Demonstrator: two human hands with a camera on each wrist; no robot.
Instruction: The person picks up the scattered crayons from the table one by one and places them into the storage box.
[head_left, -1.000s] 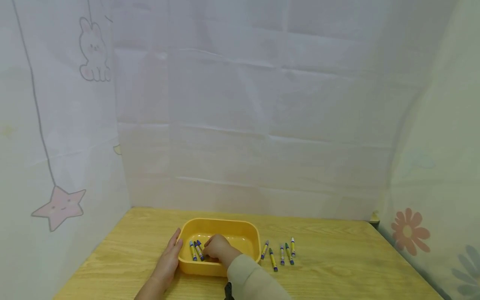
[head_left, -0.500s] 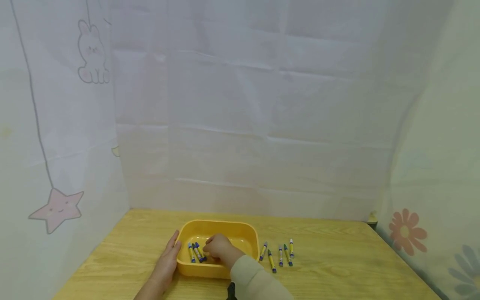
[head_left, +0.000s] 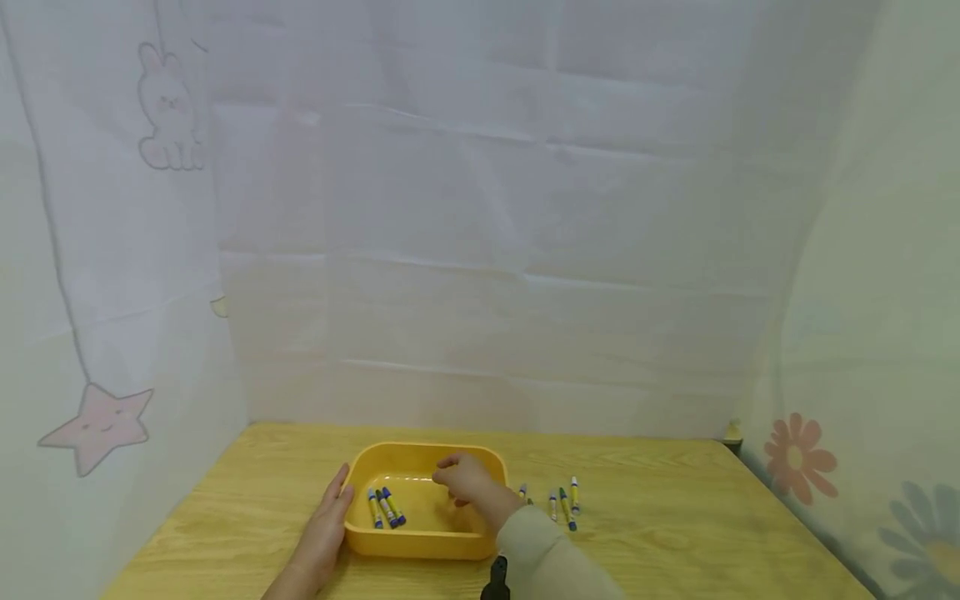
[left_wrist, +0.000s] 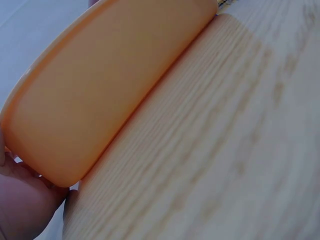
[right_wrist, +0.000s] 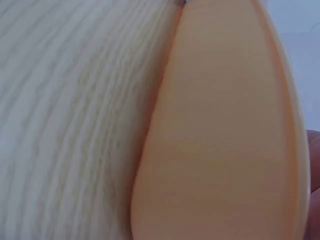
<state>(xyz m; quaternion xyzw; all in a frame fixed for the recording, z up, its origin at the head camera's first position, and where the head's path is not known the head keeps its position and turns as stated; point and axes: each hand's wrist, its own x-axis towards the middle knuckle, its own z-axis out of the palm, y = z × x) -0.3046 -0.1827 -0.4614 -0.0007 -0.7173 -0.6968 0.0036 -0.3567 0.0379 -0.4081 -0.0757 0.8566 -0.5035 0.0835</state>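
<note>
A yellow plastic tub (head_left: pixel 420 546) stands on the table, with three crayons (head_left: pixel 386 508) lying side by side in its left part. My left hand (head_left: pixel 322 529) rests against the tub's left outer side, fingers extended along the wall. In the left wrist view, part of that hand (left_wrist: pixel 27 207) shows at the tub's corner. Over the tub's right half is my right hand (head_left: pixel 471 483), fingers loosely bent, with nothing seen in them. The right wrist view shows mostly the tub's outer wall (right_wrist: pixel 220 125), with a bit of the hand beyond the rim.
Several more crayons (head_left: pixel 567 510) lie on the wooden table (head_left: pixel 660 517) to the right of the tub, some partly hidden by the right forearm. A pale printed cloth (head_left: pixel 480 250) hangs around the back and sides.
My right hand has moved right, away from the crayons in the tub, and its fingers have loosened. The left hand stays at the tub's side. The head view has shifted slightly.
</note>
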